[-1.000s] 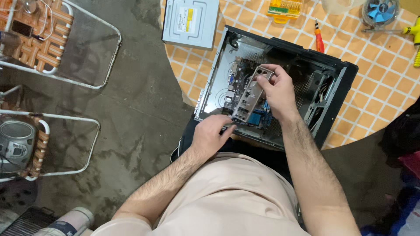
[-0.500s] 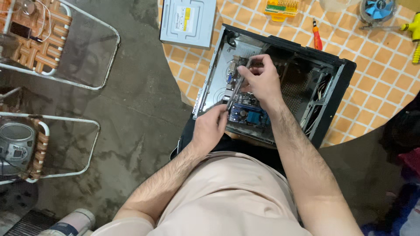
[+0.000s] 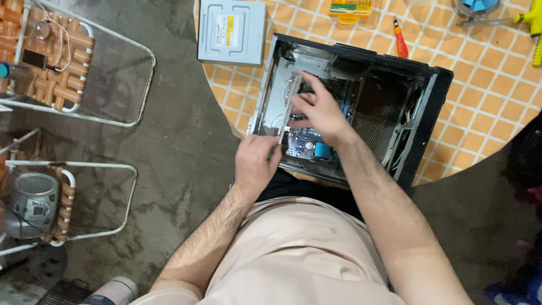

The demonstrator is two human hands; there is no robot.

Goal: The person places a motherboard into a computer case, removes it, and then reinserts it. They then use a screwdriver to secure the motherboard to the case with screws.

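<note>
Head view: an open black computer case (image 3: 420, 121) is seen lying on an orange tiled table (image 3: 485, 68). A long narrow metal card (image 3: 289, 110) is held on edge inside the case, over the left part of the blue circuit board (image 3: 307, 146). The right hand (image 3: 319, 110) is closed on the card's upper part, fingers curled around it. The left hand (image 3: 255, 164) is placed at the case's near edge, fingers pinched on the card's lower end. A grey disc drive (image 3: 231, 31) is seen lying just left of the case's far corner. A red screwdriver (image 3: 400, 42) is seen just beyond the case's far wall. A yellow tool box (image 3: 350, 8) is further beyond.
</note>
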